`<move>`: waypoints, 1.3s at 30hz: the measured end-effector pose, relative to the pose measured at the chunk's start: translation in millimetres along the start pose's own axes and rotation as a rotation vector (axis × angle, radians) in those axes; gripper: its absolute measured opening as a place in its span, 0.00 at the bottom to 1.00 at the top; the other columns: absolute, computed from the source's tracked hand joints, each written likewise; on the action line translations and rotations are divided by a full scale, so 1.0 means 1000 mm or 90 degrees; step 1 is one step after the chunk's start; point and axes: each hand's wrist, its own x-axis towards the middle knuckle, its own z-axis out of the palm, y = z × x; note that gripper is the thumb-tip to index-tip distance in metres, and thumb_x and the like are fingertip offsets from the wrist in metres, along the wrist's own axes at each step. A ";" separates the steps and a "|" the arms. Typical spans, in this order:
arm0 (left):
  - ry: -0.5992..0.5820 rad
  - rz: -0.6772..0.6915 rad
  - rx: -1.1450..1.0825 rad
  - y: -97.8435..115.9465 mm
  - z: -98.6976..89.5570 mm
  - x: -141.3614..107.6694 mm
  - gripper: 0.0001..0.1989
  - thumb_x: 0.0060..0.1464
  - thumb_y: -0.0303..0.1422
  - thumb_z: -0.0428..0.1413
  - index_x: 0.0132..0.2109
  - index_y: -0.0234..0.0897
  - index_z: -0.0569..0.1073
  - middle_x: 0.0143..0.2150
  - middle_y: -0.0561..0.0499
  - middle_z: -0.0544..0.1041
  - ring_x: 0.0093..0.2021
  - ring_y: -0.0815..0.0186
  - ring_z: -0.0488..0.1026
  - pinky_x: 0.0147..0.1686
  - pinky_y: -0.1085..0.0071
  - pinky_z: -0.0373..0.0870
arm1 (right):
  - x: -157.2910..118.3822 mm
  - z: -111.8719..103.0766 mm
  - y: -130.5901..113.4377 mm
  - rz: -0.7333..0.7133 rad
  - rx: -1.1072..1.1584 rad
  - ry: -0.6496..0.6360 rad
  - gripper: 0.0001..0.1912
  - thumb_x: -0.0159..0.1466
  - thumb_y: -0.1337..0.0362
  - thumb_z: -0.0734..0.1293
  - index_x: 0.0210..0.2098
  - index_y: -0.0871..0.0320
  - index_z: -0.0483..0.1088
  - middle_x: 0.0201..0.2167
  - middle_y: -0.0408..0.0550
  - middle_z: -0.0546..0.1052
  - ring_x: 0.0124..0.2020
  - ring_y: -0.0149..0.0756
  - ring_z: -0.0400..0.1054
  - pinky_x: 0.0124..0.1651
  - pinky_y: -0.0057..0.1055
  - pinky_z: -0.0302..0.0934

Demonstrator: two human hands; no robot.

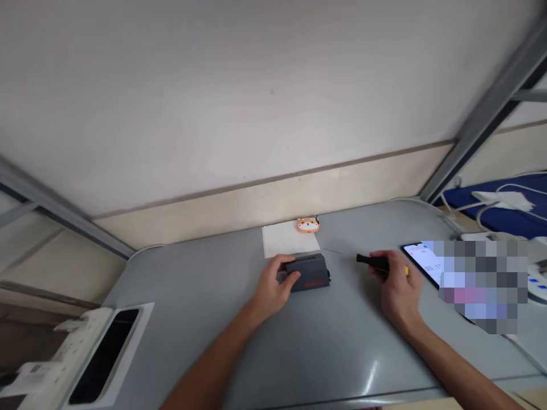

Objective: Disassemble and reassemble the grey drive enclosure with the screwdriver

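A dark grey box with a row of slots along its upper edge (311, 274) rests on the grey table. My left hand (276, 285) grips its left end, thumb on the front face and fingers at the top edge. To the right, my right hand (397, 285) is closed around a black and yellow screwdriver (374, 261). The screwdriver's thin shaft points left toward the box and does not touch it. Behind the box lie a white sheet of paper (284, 239) and, on its right corner, an orange animal-face item (307, 225).
A lit phone (421, 259), partly pixelated, lies right of my right hand. At the left are a white power strip (74, 356) and a black phone (106, 356) on white paper. Metal frame bars and a wall border the grey table (192, 296); cables run at the far right.
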 end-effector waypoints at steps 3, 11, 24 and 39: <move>0.024 -0.014 0.034 -0.003 -0.001 0.004 0.12 0.64 0.39 0.60 0.51 0.41 0.78 0.51 0.45 0.82 0.49 0.59 0.79 0.54 0.61 0.76 | -0.005 -0.006 -0.002 -0.060 -0.028 0.102 0.22 0.64 0.46 0.63 0.26 0.56 0.74 0.17 0.42 0.67 0.20 0.35 0.62 0.25 0.32 0.55; 0.041 -0.030 0.132 -0.008 -0.001 0.006 0.11 0.65 0.36 0.59 0.51 0.40 0.81 0.49 0.45 0.83 0.52 0.57 0.79 0.56 0.57 0.76 | -0.001 -0.016 0.008 -0.111 -0.084 -0.037 0.24 0.62 0.46 0.61 0.16 0.53 0.68 0.16 0.45 0.68 0.18 0.34 0.59 0.22 0.33 0.52; 0.010 0.025 0.215 -0.004 0.004 0.005 0.10 0.69 0.32 0.54 0.51 0.43 0.80 0.48 0.48 0.83 0.52 0.58 0.78 0.57 0.56 0.74 | 0.008 -0.015 0.006 -0.054 -0.088 -0.195 0.30 0.63 0.37 0.61 0.20 0.54 0.72 0.15 0.44 0.67 0.17 0.33 0.59 0.21 0.32 0.55; 0.001 0.002 0.266 0.002 0.006 0.006 0.12 0.67 0.27 0.54 0.50 0.44 0.79 0.48 0.49 0.83 0.52 0.57 0.77 0.57 0.57 0.71 | -0.028 -0.024 -0.001 -0.259 -0.235 -0.094 0.26 0.69 0.48 0.59 0.20 0.53 0.73 0.15 0.43 0.70 0.16 0.33 0.62 0.21 0.30 0.57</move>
